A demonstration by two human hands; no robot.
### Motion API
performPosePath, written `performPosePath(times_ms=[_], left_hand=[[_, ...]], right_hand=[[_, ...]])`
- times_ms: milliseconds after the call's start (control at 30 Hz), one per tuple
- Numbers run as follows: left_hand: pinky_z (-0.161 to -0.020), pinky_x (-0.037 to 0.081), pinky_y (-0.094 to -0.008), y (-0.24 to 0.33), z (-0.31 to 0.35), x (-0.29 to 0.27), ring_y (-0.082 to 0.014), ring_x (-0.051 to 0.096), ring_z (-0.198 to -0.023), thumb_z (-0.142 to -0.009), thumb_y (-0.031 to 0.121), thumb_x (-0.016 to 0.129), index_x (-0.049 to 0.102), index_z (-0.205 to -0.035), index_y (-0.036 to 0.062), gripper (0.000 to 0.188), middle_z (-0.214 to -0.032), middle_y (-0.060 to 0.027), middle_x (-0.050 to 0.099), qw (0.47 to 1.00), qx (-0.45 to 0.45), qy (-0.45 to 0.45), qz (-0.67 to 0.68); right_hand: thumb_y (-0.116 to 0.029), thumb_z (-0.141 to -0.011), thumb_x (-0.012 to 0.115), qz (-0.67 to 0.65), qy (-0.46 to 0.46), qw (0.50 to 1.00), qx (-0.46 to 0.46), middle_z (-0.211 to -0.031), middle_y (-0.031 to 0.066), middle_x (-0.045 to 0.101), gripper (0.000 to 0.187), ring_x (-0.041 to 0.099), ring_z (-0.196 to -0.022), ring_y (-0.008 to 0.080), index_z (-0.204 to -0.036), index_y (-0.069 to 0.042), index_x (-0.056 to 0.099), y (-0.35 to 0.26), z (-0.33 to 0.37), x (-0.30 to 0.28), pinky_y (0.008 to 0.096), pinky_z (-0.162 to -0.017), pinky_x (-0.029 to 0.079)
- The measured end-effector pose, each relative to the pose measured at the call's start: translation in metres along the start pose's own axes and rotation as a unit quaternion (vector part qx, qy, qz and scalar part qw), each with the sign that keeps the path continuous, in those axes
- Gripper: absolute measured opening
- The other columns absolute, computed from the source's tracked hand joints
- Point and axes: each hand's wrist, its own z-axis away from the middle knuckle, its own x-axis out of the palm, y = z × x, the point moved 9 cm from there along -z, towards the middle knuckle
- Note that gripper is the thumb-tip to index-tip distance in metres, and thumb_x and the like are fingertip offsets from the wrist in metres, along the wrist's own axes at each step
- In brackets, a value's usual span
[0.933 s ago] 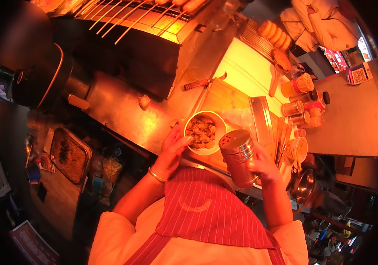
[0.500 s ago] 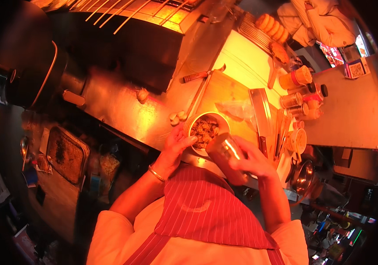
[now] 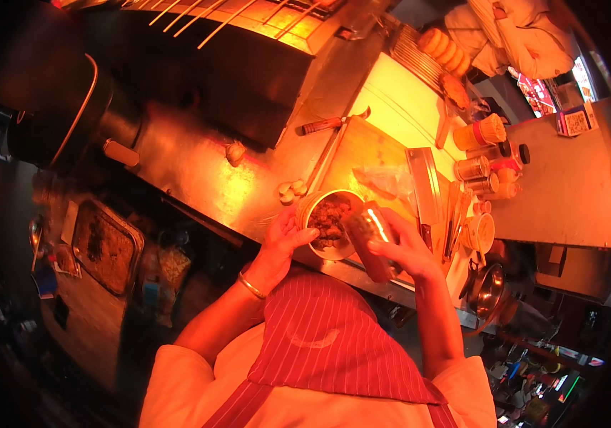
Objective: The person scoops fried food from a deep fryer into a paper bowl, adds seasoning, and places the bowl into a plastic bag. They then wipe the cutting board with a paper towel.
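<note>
My left hand (image 3: pixel 277 242) grips the left side of a round white tub (image 3: pixel 335 252), its thumb over the rim. Chunks of dark, reddish, seasoned-looking food (image 3: pixel 330 217) fill part of the tub, which leans toward the right. In my right hand (image 3: pixel 405 246) is a cylindrical shaker jar (image 3: pixel 371 246), with a bright glare along its side. Its upper end is tilted over the tub's right rim and covers part of the food. Whether anything falls from it cannot be made out.
A wooden cutting board (image 3: pixel 371 148) lies beyond the tub, with a cleaver (image 3: pixel 425 182) and a wooden-handled knife (image 3: pixel 320 126) near it. Several seasoning jars (image 3: pixel 471 168) line the right side. Skewers (image 3: pixel 220 25) jut from the grill at the top. A stained tray (image 3: pixel 109 246) sits at left.
The tub has tipped more to the right, and the food in it has shifted. The jar has moved slightly and turned steeper in my right hand. The view has shifted a little.
</note>
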Motion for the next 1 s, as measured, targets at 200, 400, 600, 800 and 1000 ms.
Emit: performPosePath(times_ms=[200,400,600,800,1000], left_hand=[[-0.101,0.041,-0.0305,-0.001,-0.001,-0.006,-0.0174,0.051,-0.117,-0.083,0.007,0.062,0.041,-0.133,-0.0008,0.055,-0.128,-0.0096,0.052,1.000,0.006,0.005,-0.002],[-0.104,0.037,-0.0320,-0.002,-0.008,-0.009,-0.0176,0.048,-0.120,-0.082,0.011,0.067,0.043,-0.132,-0.0013,0.057,-0.129,-0.0091,0.051,1.000,0.012,0.006,0.014],[-0.102,0.039,-0.0322,0.005,-0.016,0.007,-0.0182,0.052,-0.115,-0.082,0.011,0.066,0.044,-0.130,-0.0023,0.054,-0.124,-0.0099,0.055,1.000,0.007,-0.014,0.024],[-0.099,0.042,-0.0316,0.003,-0.023,0.014,-0.0183,0.054,-0.112,-0.081,0.012,0.068,0.045,-0.128,-0.0025,0.054,-0.122,-0.0105,0.056,0.999,-0.002,-0.023,0.025],[-0.098,0.042,-0.0315,-0.003,-0.026,0.010,-0.0180,0.054,-0.112,-0.080,0.011,0.070,0.045,-0.129,-0.0008,0.056,-0.121,-0.0095,0.056,0.999,-0.018,-0.012,0.025]], right_hand=[[-0.036,-0.071,0.078,0.039,0.035,0.998,0.036,-0.102,0.0067,0.059,0.065,0.055,-0.094,0.0154,-0.120,-0.002,0.053,0.010,0.014,-0.009,0.0305,-0.082,0.045],[-0.034,-0.070,0.078,0.085,-0.010,0.995,0.052,-0.100,0.0076,0.060,0.063,0.056,-0.092,0.0168,-0.118,-0.003,0.053,0.024,0.019,-0.008,0.0321,-0.083,0.045],[-0.038,-0.068,0.077,0.114,-0.026,0.993,-0.033,-0.105,0.0124,0.062,0.067,0.059,-0.096,0.0220,-0.120,-0.003,0.054,0.016,0.015,-0.001,0.0351,-0.083,0.046],[-0.038,-0.068,0.077,0.134,-0.038,0.990,0.018,-0.095,0.0115,0.064,0.067,0.061,-0.086,0.0207,-0.120,-0.003,0.053,0.007,0.001,0.001,0.0335,-0.077,0.048],[-0.035,-0.068,0.078,0.102,-0.016,0.994,-0.029,-0.100,0.0120,0.063,0.066,0.060,-0.090,0.0175,-0.119,-0.002,0.053,-0.002,-0.012,0.000,0.0327,-0.078,0.048]])
